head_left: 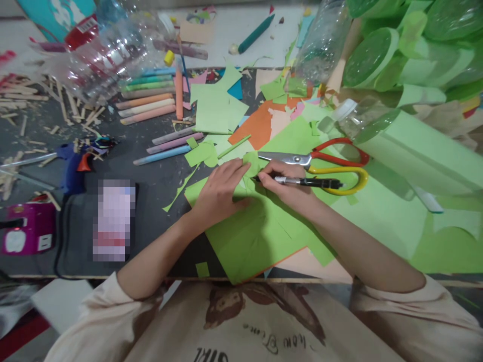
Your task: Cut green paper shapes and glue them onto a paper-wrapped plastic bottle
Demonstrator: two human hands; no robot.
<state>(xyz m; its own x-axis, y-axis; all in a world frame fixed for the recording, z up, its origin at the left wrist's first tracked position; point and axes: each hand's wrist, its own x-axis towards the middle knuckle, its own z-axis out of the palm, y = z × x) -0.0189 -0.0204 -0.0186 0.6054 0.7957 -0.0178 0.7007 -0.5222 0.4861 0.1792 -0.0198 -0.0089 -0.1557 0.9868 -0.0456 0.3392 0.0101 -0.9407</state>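
Note:
My right hand (pixel 285 182) is closed around a black pen (pixel 320 182) with a clear grip, its tip down on a large sheet of green paper (pixel 241 246). Beside it my left hand (pixel 224 188) lies flat on the same sheet, thumb apart from the fingers. The fingertips press on a small rounded green paper cutout (pixel 251 162), close to the pen tip. Just beyond my right hand rest scissors (pixel 302 159) with one red and one yellow handle, their blades pointing left.
A phone (pixel 113 221), a blue glue gun (pixel 71 166) and a magenta box (pixel 32 229) are on the left. Several crayons (pixel 151 100), paper scraps (pixel 217 108) and wooden sticks (pixel 22 95) lie beyond. Plastic bottles (pixel 113 58) stand at the back left; a paper-wrapped bottle (pixel 422 146) lies right.

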